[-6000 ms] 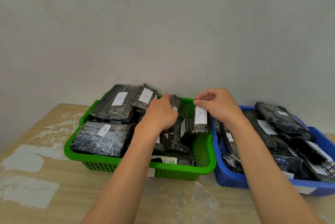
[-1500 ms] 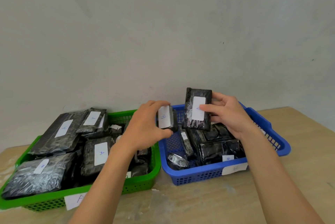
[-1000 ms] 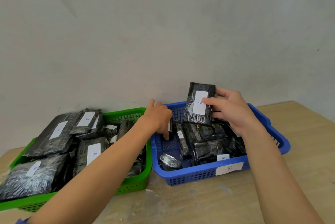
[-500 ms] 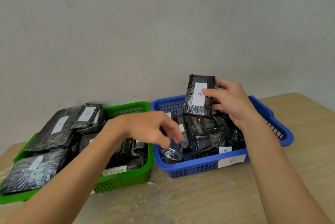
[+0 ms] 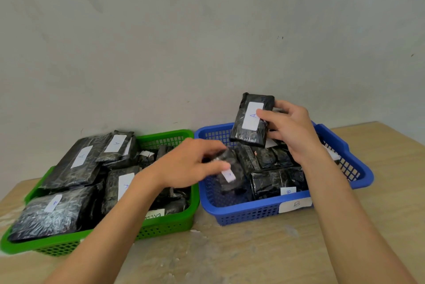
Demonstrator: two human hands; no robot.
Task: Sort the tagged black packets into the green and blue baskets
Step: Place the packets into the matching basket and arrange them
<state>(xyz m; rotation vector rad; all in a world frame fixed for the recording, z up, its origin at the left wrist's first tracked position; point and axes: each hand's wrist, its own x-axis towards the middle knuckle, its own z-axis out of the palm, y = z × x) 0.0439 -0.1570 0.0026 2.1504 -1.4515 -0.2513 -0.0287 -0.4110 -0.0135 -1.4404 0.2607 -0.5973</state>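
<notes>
Holding an A-tagged packet (image 5: 251, 120) upright in the right hand (image 5: 292, 132), grip clenched on its right edge, above the blue basket (image 5: 358, 168) marked B. Pinching a smaller blurred packet (image 5: 230, 173) in the left hand (image 5: 190, 165) over the blue basket's near-left corner. Likely best: carrying the A packet leftward, clearing both rims, lowering flat onto the A pile in the green basket (image 5: 172, 224) on the worktop (image 5: 230, 256)

Looks to me like a bare packing or sorting room: plain grey wall (image 5: 207, 30), scuffed wooden table (image 5: 230, 249), and two labelled plastic bins, green basket (image 5: 165, 226) and blue basket (image 5: 253, 213).
</notes>
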